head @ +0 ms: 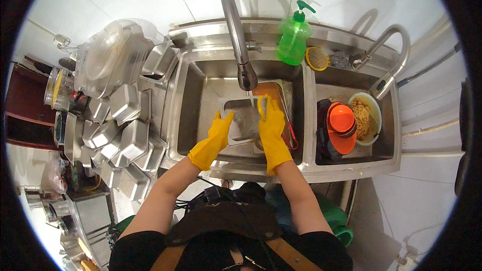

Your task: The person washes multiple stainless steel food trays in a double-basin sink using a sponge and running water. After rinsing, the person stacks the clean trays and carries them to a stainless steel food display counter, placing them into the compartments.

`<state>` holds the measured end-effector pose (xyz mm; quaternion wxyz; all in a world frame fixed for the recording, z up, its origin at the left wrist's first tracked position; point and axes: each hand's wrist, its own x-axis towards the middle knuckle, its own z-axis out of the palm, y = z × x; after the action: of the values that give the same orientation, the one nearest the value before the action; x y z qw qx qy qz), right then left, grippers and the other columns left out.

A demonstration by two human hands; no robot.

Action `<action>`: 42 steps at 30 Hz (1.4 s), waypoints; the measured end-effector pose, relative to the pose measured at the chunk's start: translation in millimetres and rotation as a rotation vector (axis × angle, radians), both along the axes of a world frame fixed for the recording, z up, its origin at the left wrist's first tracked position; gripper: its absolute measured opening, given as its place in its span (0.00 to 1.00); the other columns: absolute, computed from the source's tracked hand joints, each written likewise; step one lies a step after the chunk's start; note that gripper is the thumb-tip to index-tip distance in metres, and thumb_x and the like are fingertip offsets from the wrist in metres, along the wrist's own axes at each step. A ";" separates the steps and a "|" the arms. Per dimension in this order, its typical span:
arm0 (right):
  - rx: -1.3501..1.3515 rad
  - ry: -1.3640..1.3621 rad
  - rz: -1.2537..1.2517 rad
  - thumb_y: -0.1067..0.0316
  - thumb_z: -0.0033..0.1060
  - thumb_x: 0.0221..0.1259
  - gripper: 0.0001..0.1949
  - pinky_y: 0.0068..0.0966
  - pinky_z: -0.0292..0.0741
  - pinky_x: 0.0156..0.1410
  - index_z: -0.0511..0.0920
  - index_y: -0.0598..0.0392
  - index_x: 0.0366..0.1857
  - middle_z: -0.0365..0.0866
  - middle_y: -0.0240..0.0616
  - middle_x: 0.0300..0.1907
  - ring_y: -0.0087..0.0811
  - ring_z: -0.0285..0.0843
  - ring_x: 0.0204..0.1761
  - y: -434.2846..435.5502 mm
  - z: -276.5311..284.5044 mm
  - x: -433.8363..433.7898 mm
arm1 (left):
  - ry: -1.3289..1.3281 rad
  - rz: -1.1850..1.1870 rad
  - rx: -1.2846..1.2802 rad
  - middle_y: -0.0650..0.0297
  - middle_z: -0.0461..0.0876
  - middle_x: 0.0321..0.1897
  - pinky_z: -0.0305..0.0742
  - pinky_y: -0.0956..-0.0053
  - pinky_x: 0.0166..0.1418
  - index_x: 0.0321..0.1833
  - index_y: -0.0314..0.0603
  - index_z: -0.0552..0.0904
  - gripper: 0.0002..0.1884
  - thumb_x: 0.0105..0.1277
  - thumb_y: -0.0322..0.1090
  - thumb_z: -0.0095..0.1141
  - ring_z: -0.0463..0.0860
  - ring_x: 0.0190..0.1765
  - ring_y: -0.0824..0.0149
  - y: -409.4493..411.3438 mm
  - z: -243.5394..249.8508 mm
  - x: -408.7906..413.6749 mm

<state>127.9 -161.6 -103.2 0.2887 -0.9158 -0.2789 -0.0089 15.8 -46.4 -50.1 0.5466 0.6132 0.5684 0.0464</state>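
Note:
My left hand [217, 131], in a yellow rubber glove, grips the left side of a rectangular stainless steel food pan [246, 120]. My right hand [275, 128], gloved the same way, holds a yellow-edged scrubbing sponge [262, 106] at the pan's right side. A thin stream of water runs from the pull-down faucet [237, 34] into the pan, which is held inside the left sink basin [203, 86]. Behind my right hand, partly hidden, is another pan [270, 88] with orange-brown contents. A red handle-like piece [293, 141] shows beside it.
Upturned steel pans [130, 139] crowd the left counter, with clear plastic containers [109, 56] behind. A green soap pump bottle [293, 39] and round yellow-rimmed scrubber [317, 59] stand on the sink ledge. The right basin holds orange bowls [342, 118] and a noodle-filled bowl [378, 114] below a second faucet [403, 45].

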 end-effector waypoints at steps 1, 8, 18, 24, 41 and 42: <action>-0.058 -0.080 0.056 0.71 0.59 0.48 0.29 0.41 0.75 0.48 0.68 0.52 0.60 0.75 0.45 0.51 0.47 0.77 0.46 1.9 5.5 -4.4 | -0.005 -0.006 -0.001 0.54 0.78 0.51 0.69 0.65 0.55 0.65 0.47 0.67 0.33 0.59 0.54 0.56 0.77 0.53 0.56 -0.9 3.3 1.6; -0.259 0.466 -0.043 0.65 0.57 0.53 0.24 0.45 0.75 0.49 0.69 0.50 0.57 0.75 0.54 0.48 0.48 0.76 0.51 30.6 6.9 -25.7 | -0.008 -0.089 0.119 0.52 0.75 0.57 0.67 0.65 0.59 0.68 0.49 0.63 0.39 0.58 0.61 0.53 0.75 0.58 0.51 -13.8 -3.8 7.9; 0.458 0.909 0.157 0.65 0.61 0.54 0.25 0.27 0.71 0.56 0.70 0.56 0.58 0.77 0.47 0.52 0.39 0.75 0.53 48.1 -10.3 -35.6 | -0.162 -0.043 0.086 0.52 0.77 0.55 0.68 0.67 0.58 0.68 0.49 0.63 0.36 0.60 0.59 0.53 0.76 0.56 0.56 3.2 -21.6 6.7; 0.504 1.013 0.340 0.69 0.59 0.55 0.22 0.24 0.73 0.53 0.72 0.56 0.57 0.79 0.39 0.49 0.30 0.76 0.49 40.1 -16.9 -35.7 | -0.090 -0.062 0.096 0.56 0.77 0.53 0.70 0.69 0.56 0.68 0.54 0.63 0.33 0.62 0.54 0.55 0.78 0.52 0.59 16.7 -9.7 7.9; 0.292 0.913 0.733 0.63 0.58 0.50 0.16 0.40 0.73 0.49 0.77 0.49 0.46 0.78 0.49 0.46 0.49 0.76 0.48 44.2 -29.7 -10.9 | -0.321 -0.197 -0.128 0.56 0.81 0.43 0.76 0.76 0.38 0.68 0.46 0.63 0.34 0.63 0.51 0.56 0.82 0.39 0.69 24.0 -19.3 11.5; 0.351 1.124 0.728 0.64 0.60 0.48 0.17 0.39 0.73 0.49 0.77 0.51 0.45 0.79 0.48 0.44 0.49 0.75 0.47 50.5 -60.2 -11.1 | -0.359 -0.214 -0.167 0.57 0.81 0.41 0.76 0.76 0.33 0.69 0.48 0.62 0.34 0.63 0.50 0.56 0.82 0.36 0.71 24.8 -21.9 14.4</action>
<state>116.8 -111.1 -163.4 0.5180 -0.5695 -0.3709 0.5193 30.2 -21.5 -72.0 0.6896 0.6046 0.3957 0.0495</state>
